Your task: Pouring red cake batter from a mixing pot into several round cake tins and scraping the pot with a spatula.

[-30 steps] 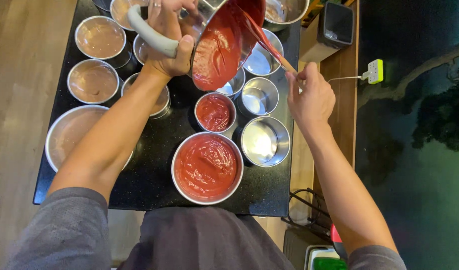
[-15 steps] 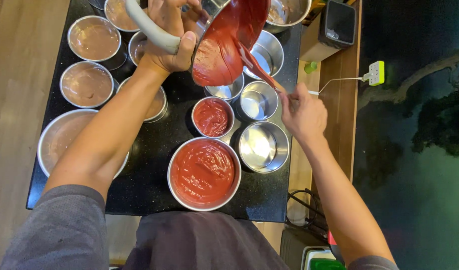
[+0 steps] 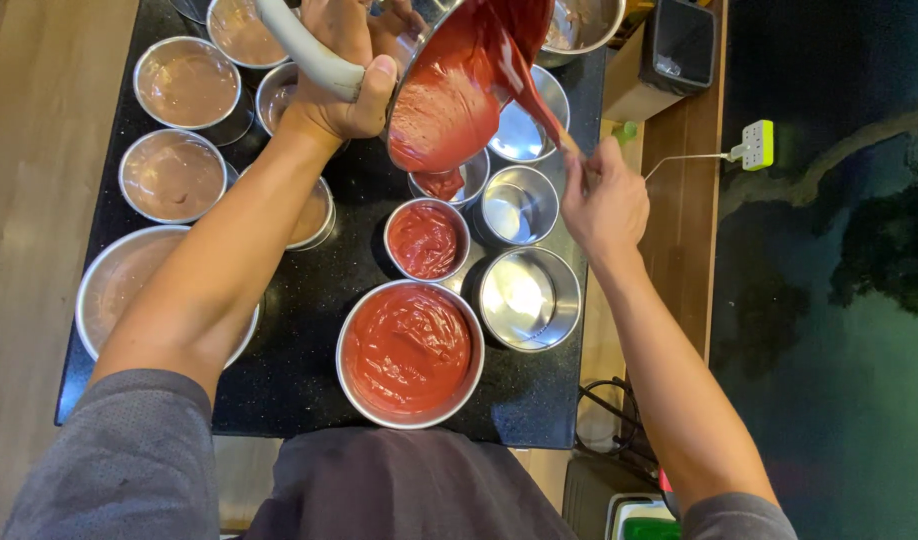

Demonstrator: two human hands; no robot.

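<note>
I note the left hand (image 3: 344, 75) is clamped around the grey handle (image 3: 299, 50) of the tilted mixing bowl (image 3: 469, 70), which holds red batter. Against the earlier frame, the bowl is tipped further and batter now drops off its lip into the small tin (image 3: 449, 185) below, which sits touching the filled small red tin (image 3: 425, 240). The right hand (image 3: 604, 195) has drawn in closer to the bowl, fingers closed on a spatula (image 3: 539, 95) that runs into the batter. The large red tin (image 3: 409, 350) sits near the desk's (image 3: 299, 390) front edge. Two bare tins (image 3: 529, 297) stand just beside the right edge, with little open room there. Brown-filled tins (image 3: 174, 175) crowd the left side.
</note>
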